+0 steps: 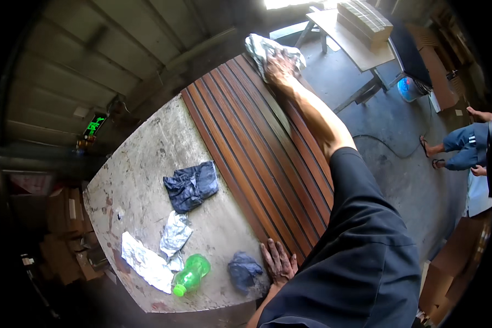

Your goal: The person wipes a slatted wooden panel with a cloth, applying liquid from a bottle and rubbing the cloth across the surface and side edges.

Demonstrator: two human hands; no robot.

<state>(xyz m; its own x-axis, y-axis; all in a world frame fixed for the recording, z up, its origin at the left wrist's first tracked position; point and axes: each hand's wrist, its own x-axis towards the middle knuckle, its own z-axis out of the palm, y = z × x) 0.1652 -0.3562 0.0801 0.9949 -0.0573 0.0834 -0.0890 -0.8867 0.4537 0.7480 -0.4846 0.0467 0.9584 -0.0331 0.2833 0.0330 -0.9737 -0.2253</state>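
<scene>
A slatted wooden panel, reddish brown with dark grooves, lies across the pale, stained table. At its far end my right hand holds a crumpled white-and-grey rag, the arm stretched out in a dark sleeve. My left hand rests flat with spread fingers on the panel's near end. Beside it on the tabletop is a dark crumpled cloth. Farther left lie a green plastic bottle on its side, white rags and a folded dark blue cloth.
Beyond the panel's far right stands a small worktable bearing a long box. A cable crosses the floor. Another person in blue shorts is at the right edge. Cardboard boxes are piled at the left.
</scene>
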